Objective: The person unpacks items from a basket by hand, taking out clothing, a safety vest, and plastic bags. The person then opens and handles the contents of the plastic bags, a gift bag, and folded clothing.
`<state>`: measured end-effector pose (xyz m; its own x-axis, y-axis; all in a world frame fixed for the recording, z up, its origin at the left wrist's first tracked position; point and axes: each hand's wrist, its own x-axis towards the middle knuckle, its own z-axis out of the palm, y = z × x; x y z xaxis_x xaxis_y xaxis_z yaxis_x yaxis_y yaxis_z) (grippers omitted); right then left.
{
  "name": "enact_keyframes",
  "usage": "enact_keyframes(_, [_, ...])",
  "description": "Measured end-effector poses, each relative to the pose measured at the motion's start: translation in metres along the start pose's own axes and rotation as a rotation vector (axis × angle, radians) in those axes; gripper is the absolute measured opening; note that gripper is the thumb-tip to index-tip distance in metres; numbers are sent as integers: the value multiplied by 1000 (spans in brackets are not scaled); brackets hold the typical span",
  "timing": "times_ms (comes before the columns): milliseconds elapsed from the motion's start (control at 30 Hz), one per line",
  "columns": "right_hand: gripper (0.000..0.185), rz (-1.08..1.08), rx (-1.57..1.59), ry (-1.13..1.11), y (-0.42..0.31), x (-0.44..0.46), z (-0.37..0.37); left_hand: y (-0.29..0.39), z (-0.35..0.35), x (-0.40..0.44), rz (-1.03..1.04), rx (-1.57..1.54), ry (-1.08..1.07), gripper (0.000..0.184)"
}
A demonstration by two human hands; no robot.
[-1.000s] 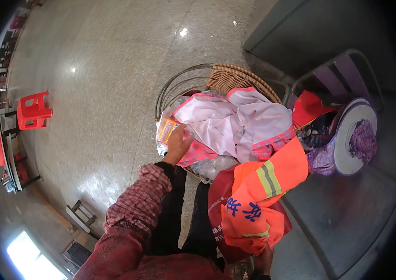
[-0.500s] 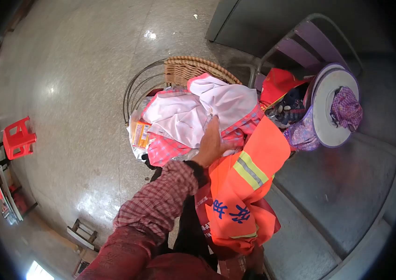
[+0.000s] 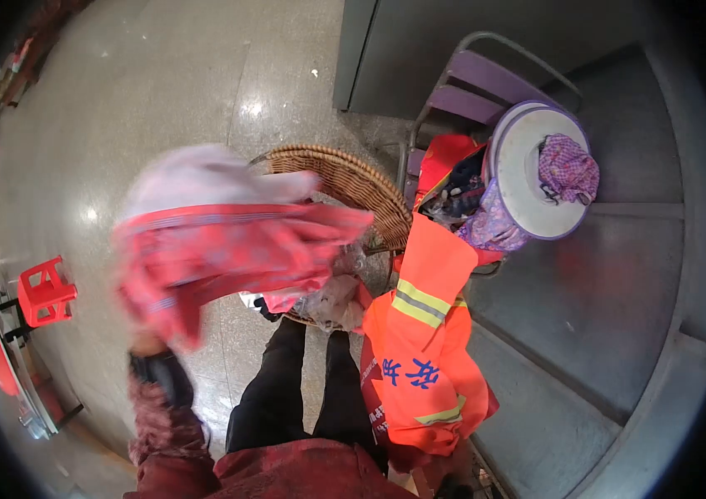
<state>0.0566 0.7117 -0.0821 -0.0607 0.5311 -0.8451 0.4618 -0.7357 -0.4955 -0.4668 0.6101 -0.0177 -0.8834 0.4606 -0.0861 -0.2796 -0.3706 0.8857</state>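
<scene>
Pink-and-white cloth garment [image 3: 232, 249] hung blurred, gripped by left hand [image 3: 147, 341]; translucent plastic bag [image 3: 336, 303] lay exposed right of fingers, in woven wicker basket [image 3: 349, 179]. Right hand [image 3: 454, 459] at orange reflective-striped garment [image 3: 453, 358]; finger closure indeterminate.

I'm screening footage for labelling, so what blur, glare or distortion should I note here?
Head view: the pink garment and left hand are motion-blurred; the orange garment looks fairly sharp; glare spots the floor; wide-angle distortion curves the edges, and the corners go black.
</scene>
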Motion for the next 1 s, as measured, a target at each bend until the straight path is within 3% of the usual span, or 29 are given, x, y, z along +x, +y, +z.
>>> enact_keyframes(33, [31,30,112,-1,0,-3,-4,42,-51,10,-35,257,587,49])
enact_keyframes(67, [32,54,204,-8,-2,-5,-8,69,-38,-1,316,436,530,47])
enact_keyframes(100, [32,74,275,-18,-6,-7,-11,105,6,-1,281,306,711,48])
enact_keyframes(200, [32,120,428,-64,-22,-11,-15,157,-4,-16,400,421,521,48])
enact_keyframes(367, [32,181,530,-165,-68,-28,-9,172,-14,-22,308,476,406,48])
enact_keyframes(467, [33,115,443,-153,-105,-36,2,178,-21,-23,300,453,385,48])
enact_keyframes(533, [34,-86,515,-73,-111,-21,-16,190,-26,-23,326,430,397,47])
enact_keyframes(567, [34,-86,514,-75,-123,-26,-20,198,-28,-25,343,424,408,47])
enact_keyframes(667, [36,-269,511,-245,-164,-52,-34,226,-33,-32,423,393,453,47])
enact_keyframes(767, [37,-352,488,-125,-190,-60,-36,246,-37,-32,492,393,465,47])
enact_keyframes(833, [38,-533,168,-120,-205,-58,-26,247,-45,-25,525,607,429,47])
enact_keyframes(867, [38,-535,170,-125,-216,-59,-19,247,-54,-20,594,976,367,47])
enact_keyframes(900, [39,-404,417,-227,-232,-67,-4,245,-59,-17,652,1195,283,47])
enact_keyframes(933, [41,-262,661,-325,-240,-73,3,251,-54,-13,643,1199,186,47])
enact_keyframes(967, [47,-440,409,-268,-233,-65,-1,257,-43,-7,371,456,330,45])
enact_keyframes(1000, [47,-442,413,-268,-230,-59,-5,275,-35,-15,91,-131,84,41])
